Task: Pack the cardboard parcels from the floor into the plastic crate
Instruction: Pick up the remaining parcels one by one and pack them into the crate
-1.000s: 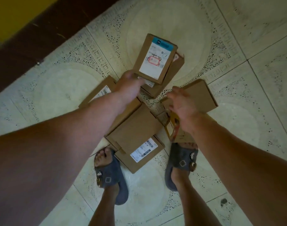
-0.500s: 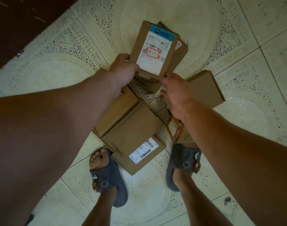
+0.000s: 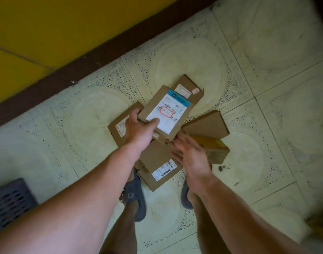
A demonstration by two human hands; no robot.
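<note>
Patterned floor tiles [image 3: 267,125], brown skirting [image 3: 102,57], yellow wall [image 3: 47,24] — grey slippers [image 3: 136,200]

matt cardboard parcel [image 3: 158,109], paper label [image 3: 168,111], speckled floor tiles [image 3: 267,125]

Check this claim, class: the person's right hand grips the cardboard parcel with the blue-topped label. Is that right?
No: the left hand grips the cardboard parcel with the blue-topped label; the head view shows the right hand open.

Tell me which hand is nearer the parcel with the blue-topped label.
Left. The left hand holds the blue-labelled parcel at its near left corner, thumb on the label. The right hand hangs open just below its near right corner; contact unclear.
</note>
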